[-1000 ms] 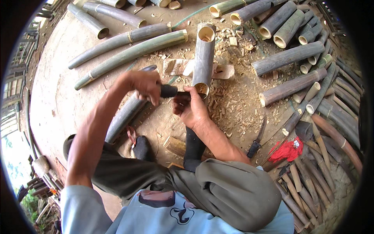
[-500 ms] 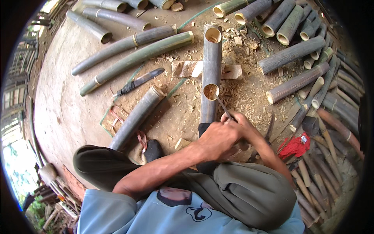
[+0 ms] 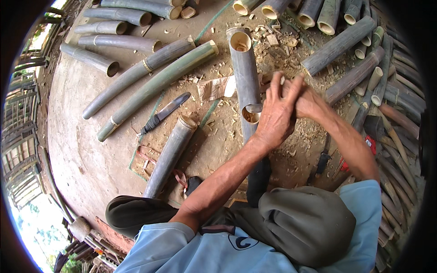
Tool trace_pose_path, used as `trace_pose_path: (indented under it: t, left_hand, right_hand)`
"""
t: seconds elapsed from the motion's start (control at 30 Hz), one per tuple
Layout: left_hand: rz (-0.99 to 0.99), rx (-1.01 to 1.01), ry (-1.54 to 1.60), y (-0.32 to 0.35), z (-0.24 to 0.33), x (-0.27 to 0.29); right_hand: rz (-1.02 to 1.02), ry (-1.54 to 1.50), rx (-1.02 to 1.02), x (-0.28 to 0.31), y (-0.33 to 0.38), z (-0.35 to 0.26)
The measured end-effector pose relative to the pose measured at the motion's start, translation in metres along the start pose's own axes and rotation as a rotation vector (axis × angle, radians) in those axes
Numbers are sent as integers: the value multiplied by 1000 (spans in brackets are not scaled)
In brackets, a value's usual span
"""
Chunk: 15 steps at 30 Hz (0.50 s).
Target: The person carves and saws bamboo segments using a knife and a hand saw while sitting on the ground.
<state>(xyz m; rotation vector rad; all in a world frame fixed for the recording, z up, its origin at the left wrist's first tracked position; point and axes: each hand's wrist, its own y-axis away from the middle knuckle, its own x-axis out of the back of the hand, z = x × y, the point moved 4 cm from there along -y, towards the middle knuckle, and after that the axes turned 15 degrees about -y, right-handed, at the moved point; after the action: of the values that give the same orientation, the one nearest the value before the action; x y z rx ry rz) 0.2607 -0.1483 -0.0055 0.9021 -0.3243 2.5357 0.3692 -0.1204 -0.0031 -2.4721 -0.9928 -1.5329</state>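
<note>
Both hands have been raised and shifted right since the earlier frame, now pressed together above the notched bamboo pole (image 3: 246, 77), just right of its cut opening. Left hand (image 3: 275, 116) is seen fingers extended, laid over the right hand (image 3: 309, 102); whether anything is gripped cannot be told. Knife (image 3: 165, 113) is left on the ground, well apart, beside a shorter bamboo piece (image 3: 170, 154)
</note>
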Motion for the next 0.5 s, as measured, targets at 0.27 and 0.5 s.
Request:
trace_pose_path:
  t: [0.27, 0.5]
  left_hand:
    - [617, 153, 158, 12, -32, 20]
    - [-227, 214, 72, -5, -15, -4]
  right_hand:
    - [-283, 374, 102, -7, -79, -40]
    - [-480, -404, -363, -36, -24, 22]
